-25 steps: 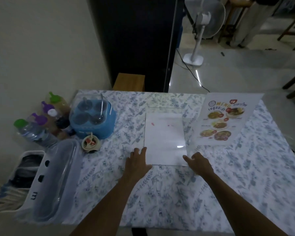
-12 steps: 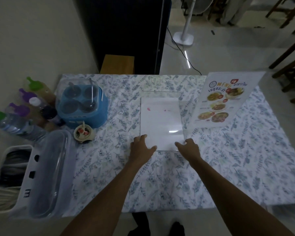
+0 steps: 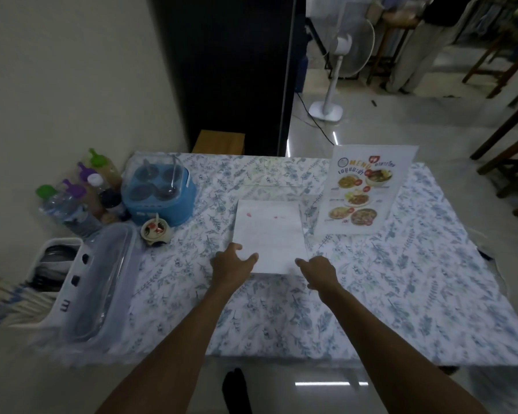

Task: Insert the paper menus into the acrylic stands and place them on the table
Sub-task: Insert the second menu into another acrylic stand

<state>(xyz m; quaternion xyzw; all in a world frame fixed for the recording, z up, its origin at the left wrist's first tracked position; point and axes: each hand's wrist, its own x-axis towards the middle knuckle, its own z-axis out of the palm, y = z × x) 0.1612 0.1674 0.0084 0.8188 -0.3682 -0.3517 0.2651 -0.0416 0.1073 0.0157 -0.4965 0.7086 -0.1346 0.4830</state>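
1. Lying flat near the middle of the floral blue-and-white tablecloth (image 3: 371, 288), a white paper sheet (image 3: 268, 234) shows faint pink marks near its far edge; whether it already sits inside a clear acrylic stand cannot be told.
2. The left hand (image 3: 231, 265) rests on the sheet's near left corner, fingers spread apart and thumb laid on the paper, gripping nothing.
3. The right hand (image 3: 319, 271) touches the near right corner with fingers loosely curled; whether it pinches the edge cannot be told.
4. Just right of the sheet, a printed colour menu in an upright clear stand (image 3: 364, 192) faces the person, showing pictured dishes.
5. To the left, a blue plastic condiment caddy (image 3: 159, 194) holds four round jars under a clear lid.
6. A small round cream pot (image 3: 156, 231) sits beside it, something red inside.
7. Bottles with green and purple caps (image 3: 78, 192) cluster against the wall.
8. A long clear plastic lidded box (image 3: 99, 282) lies at the table's left edge; its contents cannot be made out.
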